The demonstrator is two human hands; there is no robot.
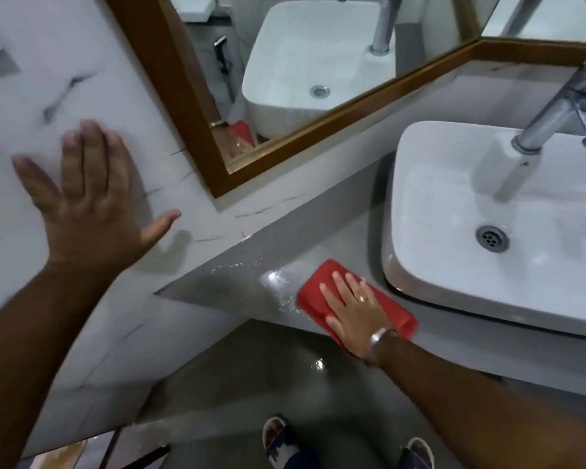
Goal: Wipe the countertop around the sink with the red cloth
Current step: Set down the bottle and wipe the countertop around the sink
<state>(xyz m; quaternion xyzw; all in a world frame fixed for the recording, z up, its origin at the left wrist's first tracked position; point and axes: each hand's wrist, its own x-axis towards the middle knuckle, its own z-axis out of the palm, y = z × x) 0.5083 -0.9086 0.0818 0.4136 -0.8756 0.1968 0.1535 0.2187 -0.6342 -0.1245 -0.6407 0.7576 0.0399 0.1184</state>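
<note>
Red cloth point(354, 297) being pressed flat on the grey counter point(237, 282), just left of the white sink point(454, 272).

It's being held down by the right hand point(356, 308), fingers point(329, 294) flat and slightly spread on top. The left hand point(88, 201) is being braced against the marble wall point(31, 79), fingers splayed wide. Some wet specks are being left shining beside the cloth.
</note>
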